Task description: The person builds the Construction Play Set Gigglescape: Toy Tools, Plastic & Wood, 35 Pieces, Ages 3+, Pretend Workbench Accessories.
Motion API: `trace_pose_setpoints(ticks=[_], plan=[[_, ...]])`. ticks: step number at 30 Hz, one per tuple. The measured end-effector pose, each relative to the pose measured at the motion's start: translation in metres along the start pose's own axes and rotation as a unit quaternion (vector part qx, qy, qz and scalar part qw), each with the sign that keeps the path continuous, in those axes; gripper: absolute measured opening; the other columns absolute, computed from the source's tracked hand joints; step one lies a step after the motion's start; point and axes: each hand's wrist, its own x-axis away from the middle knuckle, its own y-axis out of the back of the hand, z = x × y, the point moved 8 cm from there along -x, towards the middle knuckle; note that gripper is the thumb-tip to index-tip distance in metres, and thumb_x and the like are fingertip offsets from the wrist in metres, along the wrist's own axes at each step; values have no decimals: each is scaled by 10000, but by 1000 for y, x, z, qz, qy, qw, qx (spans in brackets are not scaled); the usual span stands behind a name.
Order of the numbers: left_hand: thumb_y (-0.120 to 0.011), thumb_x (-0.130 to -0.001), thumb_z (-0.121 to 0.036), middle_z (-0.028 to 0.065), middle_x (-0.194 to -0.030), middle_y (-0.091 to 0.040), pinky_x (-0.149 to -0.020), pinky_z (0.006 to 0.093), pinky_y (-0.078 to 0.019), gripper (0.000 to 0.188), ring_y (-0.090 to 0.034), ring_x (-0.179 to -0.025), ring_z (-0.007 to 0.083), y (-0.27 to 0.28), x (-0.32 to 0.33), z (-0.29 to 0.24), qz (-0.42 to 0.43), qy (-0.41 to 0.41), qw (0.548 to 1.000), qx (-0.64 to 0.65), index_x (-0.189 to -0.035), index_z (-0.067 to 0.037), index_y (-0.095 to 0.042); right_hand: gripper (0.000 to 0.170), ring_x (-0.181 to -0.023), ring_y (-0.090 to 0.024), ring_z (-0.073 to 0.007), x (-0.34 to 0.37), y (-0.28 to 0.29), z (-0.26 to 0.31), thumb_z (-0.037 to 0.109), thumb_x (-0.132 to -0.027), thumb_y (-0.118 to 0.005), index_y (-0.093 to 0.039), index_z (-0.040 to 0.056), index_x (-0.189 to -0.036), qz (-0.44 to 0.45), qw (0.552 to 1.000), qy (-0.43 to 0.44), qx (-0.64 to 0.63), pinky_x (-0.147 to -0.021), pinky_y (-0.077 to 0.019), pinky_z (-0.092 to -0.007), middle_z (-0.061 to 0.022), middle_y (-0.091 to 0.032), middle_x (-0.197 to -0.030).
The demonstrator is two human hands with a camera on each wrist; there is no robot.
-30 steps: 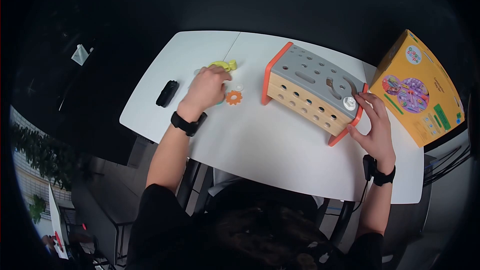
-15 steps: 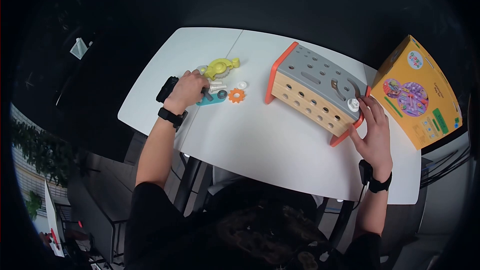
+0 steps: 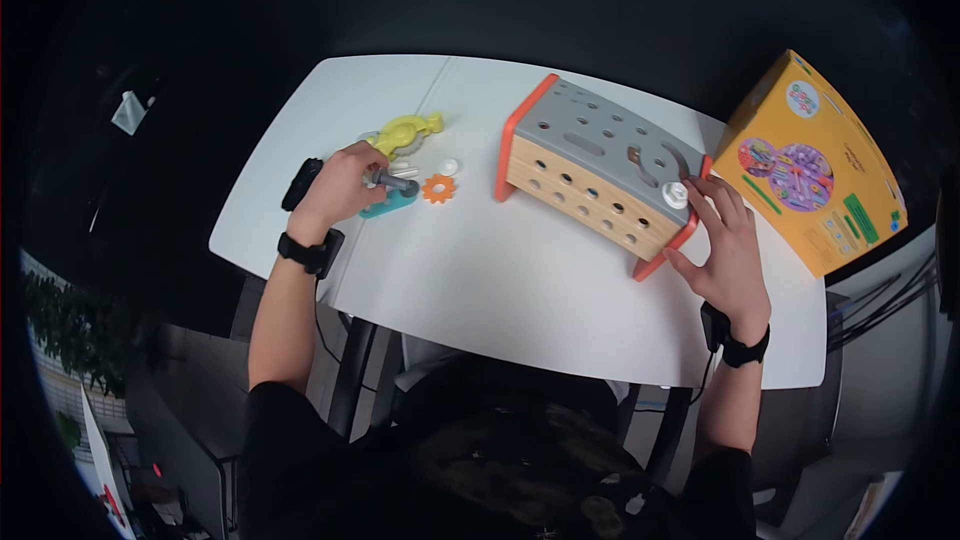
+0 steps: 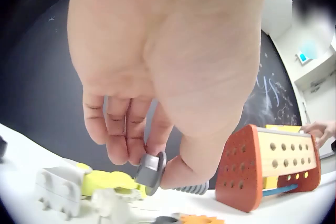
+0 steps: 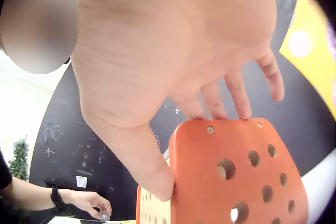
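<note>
A grey threaded bolt (image 4: 151, 172) is pinched between the thumb and fingers of my left hand (image 3: 338, 192), above the small parts at the table's left. Beneath and beside it lie a teal piece (image 3: 390, 204), a yellow-green piece (image 3: 405, 130) and an orange gear (image 3: 439, 189). My right hand (image 3: 725, 260) rests on the right end of the wooden toy bench (image 3: 590, 190), thumb on the front edge and fingertips on top of the orange end panel (image 5: 247, 166). Beside those fingers, a white bolt head (image 3: 675, 195) sits on the grey top.
A yellow box (image 3: 800, 165) stands at the right of the white table (image 3: 480, 280). A black object (image 3: 302, 184) lies left of my left hand. A white round piece (image 3: 449, 167) lies by the gear.
My left hand has moved left from over the yellow-green piece and now holds the grey bolt raised. My right hand stays at the bench's end. The head view has shifted slightly.
</note>
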Motion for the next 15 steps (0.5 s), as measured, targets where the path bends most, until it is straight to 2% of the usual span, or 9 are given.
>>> trace_pose_setpoints(ticks=[1,2,3,4,5,7,8,11,15], plan=[[-780,-696,-58,119,-862,-688,-750,332,-555,295,-682,-816,249,5,1,-16,-23,-24,999,18,-977,-13,-699,686,-1340,-489,-343,0,-1,-3,269,-729,-833,-623,47,-1344,2,1000,8,-17,-1066,-414,-453,-131,-589,-1365],[-780,-696,-58,119,-862,-688,-750,332,-555,295,-682,-816,249,8,1,-32,-22,-28,999,25,-977,-13,-699,702,-1322,-496,-336,-1,-2,-6,278,-705,-859,-634,63,-1335,4,999,16,-35,-1053,-417,-451,-118,-596,-1350],[-767,-711,-59,119,-845,-689,-734,335,-553,294,-676,-780,259,8,1,-43,3,13,999,46,-988,-4,-687,752,-1275,-517,-326,-1,0,-6,383,-666,-905,-657,78,-1308,-16,999,32,-39,-1045,-411,-446,-96,-612,-1321],[-755,-726,-60,120,-827,-691,-718,338,-551,292,-670,-744,268,2,2,-48,29,54,996,66,-1000,6,-675,752,-1275,-517,-326,-1,-1,-9,383,-666,-905,-657,78,-1308,-13,999,29,-34,-1045,-411,-446,-96,-612,-1321],[-759,-746,-71,109,-775,-674,-665,319,-535,275,-640,-662,236,0,2,-60,11,14,997,82,-996,-3,-667,777,-1263,-521,-320,-1,-1,-9,439,-652,-903,-663,82,-1299,-19,999,41,-29,-1039,-407,-442,-91,-621,-1303],[-773,-745,-77,89,-767,-661,-652,297,-524,270,-622,-653,197,-5,3,-85,4,-7,993,121,-988,-12,-675,853,-1201,-540,-301,0,0,-7,586,-580,-880,-687,87,-1245,-54,996,71,-19,-999,-405,-426,-68,-643,-1223],[-787,-743,-83,69,-759,-647,-638,275,-513,266,-604,-645,158,-5,3,-99,-3,-25,988,155,-979,-21,-682,853,-1201,-540,-301,1,0,-6,586,-580,-880,-687,87,-1245,-53,996,69,-15,-999,-405,-426,-68,-643,-1223],[-812,-769,-102,69,-757,-654,-625,266,-514,247,-611,-640,156,-9,3,-138,2,-73,986,152,-967,-19,-690,839,-1104,-548,-280,2,5,3,628,-520,-875,-712,79,-1133,-83,993,82,-32,-939,-408,-415,-45,-633,-1098],[-847,-795,-163,84,-775,-679,-615,272,-534,262,-645,-642,165,-19,11,-184,-1,-139,981,136,-954,-13,-703,842,-1061,-542,-290,5,2,14,666,-497,-869,-718,87,-1089,-92,992,76,-32,-914,-407,-414,-51,-616,-1044]])
